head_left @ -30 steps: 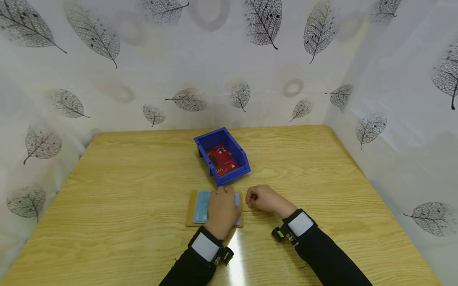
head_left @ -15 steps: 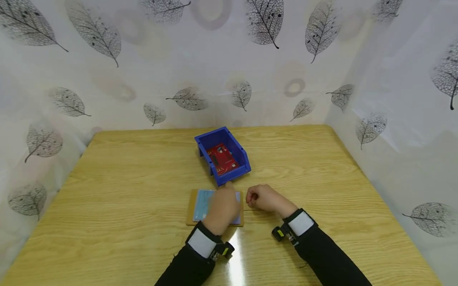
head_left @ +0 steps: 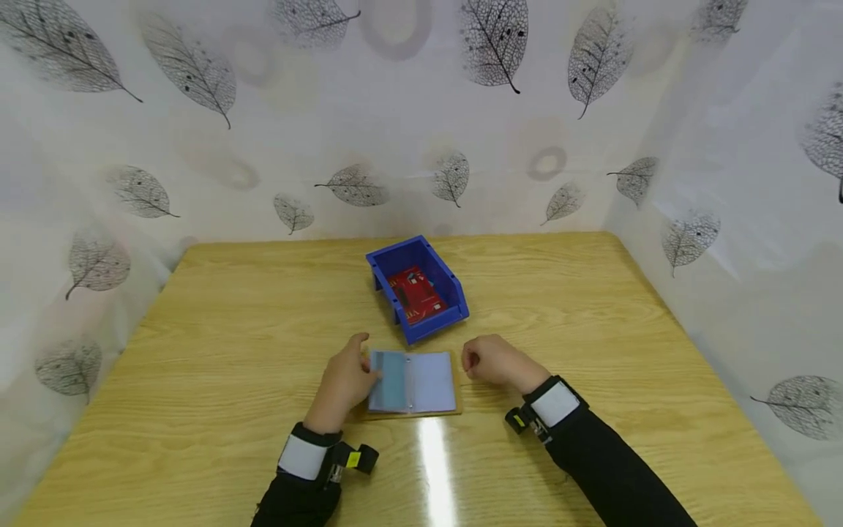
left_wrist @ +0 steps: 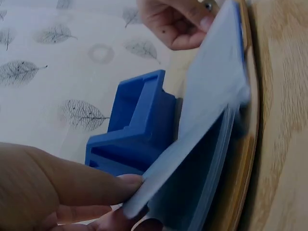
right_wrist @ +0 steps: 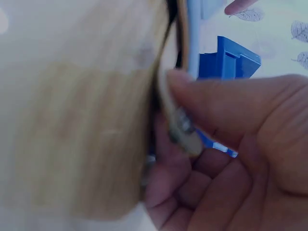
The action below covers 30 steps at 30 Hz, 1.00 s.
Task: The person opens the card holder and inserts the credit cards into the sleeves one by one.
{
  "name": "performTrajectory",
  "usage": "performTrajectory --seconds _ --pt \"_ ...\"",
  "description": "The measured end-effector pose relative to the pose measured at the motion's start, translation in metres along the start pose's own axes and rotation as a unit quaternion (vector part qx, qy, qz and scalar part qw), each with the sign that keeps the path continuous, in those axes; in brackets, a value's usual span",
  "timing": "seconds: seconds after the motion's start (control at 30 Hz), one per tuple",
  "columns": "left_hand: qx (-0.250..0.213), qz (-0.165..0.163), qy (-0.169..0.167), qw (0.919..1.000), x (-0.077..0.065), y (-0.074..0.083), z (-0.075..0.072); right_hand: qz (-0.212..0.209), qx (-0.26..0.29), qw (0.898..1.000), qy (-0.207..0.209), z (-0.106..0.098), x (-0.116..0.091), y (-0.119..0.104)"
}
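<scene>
A small open ring binder (head_left: 433,382) with a tan cover and clear plastic sleeves lies flat on the table in the head view. At its left side, my left hand (head_left: 344,378) pinches the outer edge of a sleeve page (left_wrist: 175,150) between thumb and fingers. That page stands tilted up from the sleeves under it in the left wrist view. My right hand (head_left: 499,363) is at the binder's right edge. In the right wrist view its thumb and fingers pinch a tan strap (right_wrist: 192,142) with a metal snap on the cover.
Just behind the binder stands a blue plastic bin (head_left: 436,323) with a red printed item (head_left: 416,294) in it. The wooden table (head_left: 263,315) meets a leaf-patterned cloth (head_left: 395,117) at the back and sides.
My left hand has moved left from over the binder to its left edge, bringing a page across. Pale right-hand sleeves and the rings now show. The right hand stays in place.
</scene>
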State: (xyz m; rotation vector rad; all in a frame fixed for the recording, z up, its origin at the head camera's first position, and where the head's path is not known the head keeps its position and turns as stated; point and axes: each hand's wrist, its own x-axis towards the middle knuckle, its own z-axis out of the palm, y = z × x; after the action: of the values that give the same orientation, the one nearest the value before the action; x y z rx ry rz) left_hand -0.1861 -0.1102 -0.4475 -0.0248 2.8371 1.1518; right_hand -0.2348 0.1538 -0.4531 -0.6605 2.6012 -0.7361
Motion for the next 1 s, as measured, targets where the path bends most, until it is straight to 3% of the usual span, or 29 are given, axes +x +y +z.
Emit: performTrajectory --seconds 0.13,0.27,0.4,0.5,0.67,0.8,1.0 --pt "0.002 0.008 0.008 0.9999 0.002 0.002 0.006 -0.011 -0.043 0.999 0.031 -0.004 -0.003 0.0" --pt "0.059 0.008 0.02 0.998 0.001 0.007 0.011 -0.001 -0.072 0.997 0.028 -0.005 0.0 -0.002" --pt "0.087 -0.01 0.004 0.9962 0.0 0.008 0.013 0.023 -0.111 0.994 0.009 -0.01 0.004 -0.013" --pt "0.087 -0.015 -0.007 0.996 -0.002 0.007 0.014 0.009 -0.138 0.99 0.016 -0.022 0.011 -0.032" --pt "0.104 -0.004 0.001 0.9946 -0.006 0.004 0.016 -0.043 -0.189 0.978 0.073 -0.043 0.044 -0.069" --pt "0.13 0.009 0.013 0.9914 -0.01 0.006 0.018 -0.045 -0.225 0.97 0.085 -0.046 0.083 -0.082" --pt "0.15 0.023 0.024 0.9881 -0.013 0.009 0.021 -0.023 -0.255 0.966 0.028 -0.034 0.122 -0.076"
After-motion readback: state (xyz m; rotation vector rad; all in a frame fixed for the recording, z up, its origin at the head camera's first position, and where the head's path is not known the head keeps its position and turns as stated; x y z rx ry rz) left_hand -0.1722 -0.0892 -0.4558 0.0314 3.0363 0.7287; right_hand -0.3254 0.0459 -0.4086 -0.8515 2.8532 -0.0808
